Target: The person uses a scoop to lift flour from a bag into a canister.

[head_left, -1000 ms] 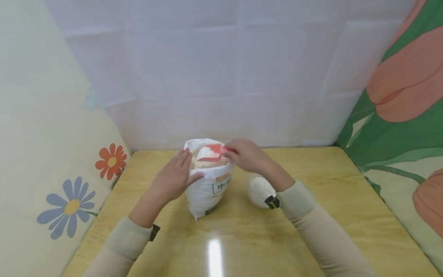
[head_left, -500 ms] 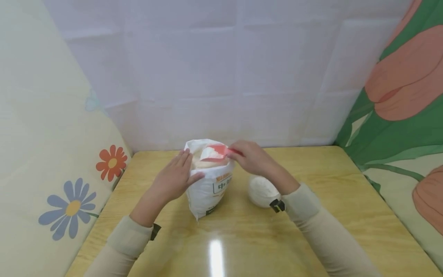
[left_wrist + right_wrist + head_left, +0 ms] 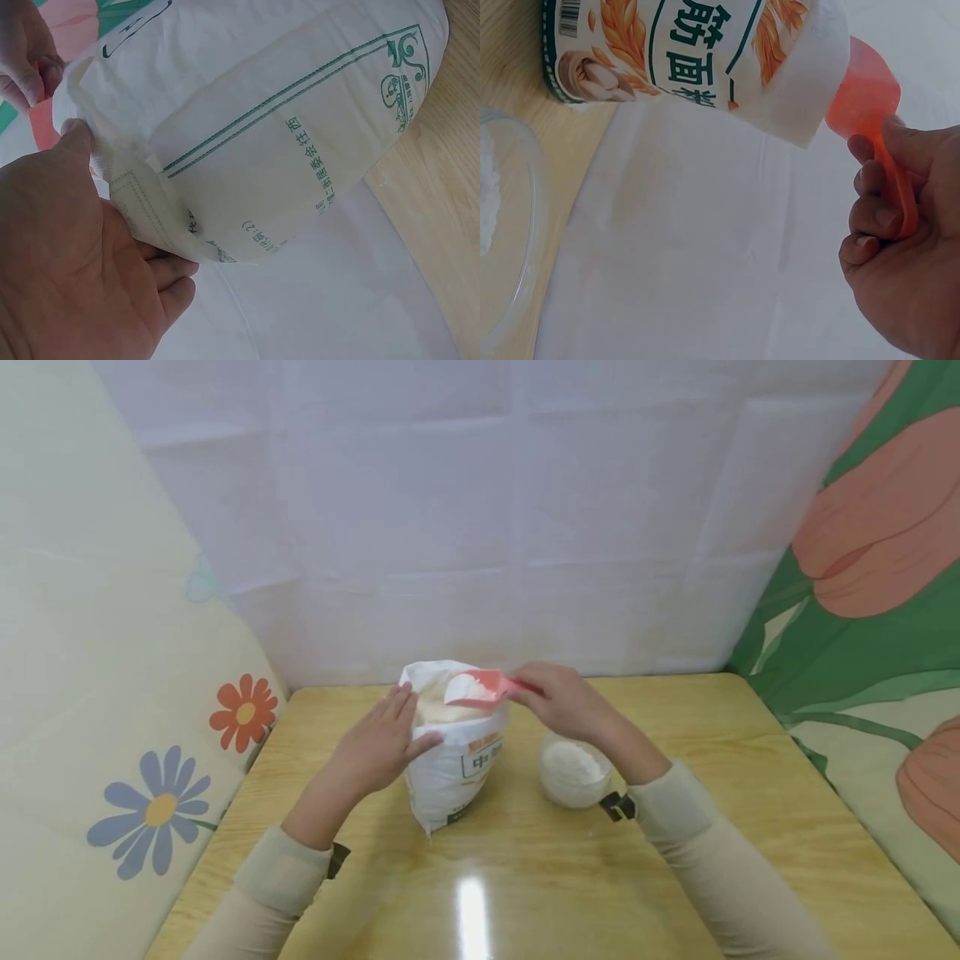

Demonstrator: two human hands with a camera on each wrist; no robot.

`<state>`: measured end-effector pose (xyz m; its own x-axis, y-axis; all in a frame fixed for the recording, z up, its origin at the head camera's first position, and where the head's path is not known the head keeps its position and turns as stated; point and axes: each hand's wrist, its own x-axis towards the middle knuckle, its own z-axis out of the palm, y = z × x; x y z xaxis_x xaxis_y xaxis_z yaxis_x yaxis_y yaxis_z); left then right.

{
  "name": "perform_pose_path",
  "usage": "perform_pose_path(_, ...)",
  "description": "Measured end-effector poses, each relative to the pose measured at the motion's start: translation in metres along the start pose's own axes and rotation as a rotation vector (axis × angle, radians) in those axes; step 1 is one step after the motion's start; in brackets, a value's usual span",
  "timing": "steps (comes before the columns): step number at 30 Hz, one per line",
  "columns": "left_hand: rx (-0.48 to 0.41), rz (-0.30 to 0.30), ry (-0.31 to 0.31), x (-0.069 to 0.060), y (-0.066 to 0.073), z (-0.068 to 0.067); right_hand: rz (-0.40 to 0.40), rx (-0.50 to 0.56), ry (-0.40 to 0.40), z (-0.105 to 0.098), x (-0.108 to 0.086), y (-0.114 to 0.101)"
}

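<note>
A white flour bag (image 3: 453,777) stands upright with its top wide, showing pale flour (image 3: 435,710) inside. My left hand (image 3: 375,743) holds the bag at its left side, fingers along the rim and thumb across the front. In the left wrist view the left hand (image 3: 82,247) lies against the bag (image 3: 247,142). My right hand (image 3: 566,697) grips the handle of a red-pink scoop (image 3: 487,685), whose flour-filled head is over the bag's right rim. The right wrist view shows fingers curled round the scoop (image 3: 866,90). A clear bowl of flour (image 3: 573,772) sits below my right forearm.
The bag and bowl rest on a glossy wooden table (image 3: 525,877). A white sheet (image 3: 487,527) hangs behind the table. Flower-printed cloths stand on the left (image 3: 112,693) and right (image 3: 885,693).
My right hand has moved a little to the right, carrying the loaded scoop from over the bag's middle toward its right rim. More of the bowl shows. The left hand stays on the bag.
</note>
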<state>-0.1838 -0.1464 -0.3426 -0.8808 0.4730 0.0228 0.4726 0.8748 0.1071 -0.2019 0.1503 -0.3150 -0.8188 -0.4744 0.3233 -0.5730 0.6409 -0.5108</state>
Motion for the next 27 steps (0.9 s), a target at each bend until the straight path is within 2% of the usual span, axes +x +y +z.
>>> perform_pose_path(9,-0.016,-0.008,-0.016,-0.001,-0.001,-0.001,0.011,-0.018,0.020,-0.011,-0.012,0.007)
perform_pose_path(15,-0.016,-0.005,-0.009,-0.002,-0.001,0.000,-0.007,-0.036,0.042,-0.015,-0.021,0.017)
perform_pose_path(22,-0.018,-0.008,-0.007,-0.003,0.000,0.001,0.022,-0.046,0.048,-0.021,-0.033,0.025)
perform_pose_path(27,-0.015,-0.008,0.002,-0.003,-0.001,0.000,0.007,-0.049,0.074,-0.028,-0.040,0.031)
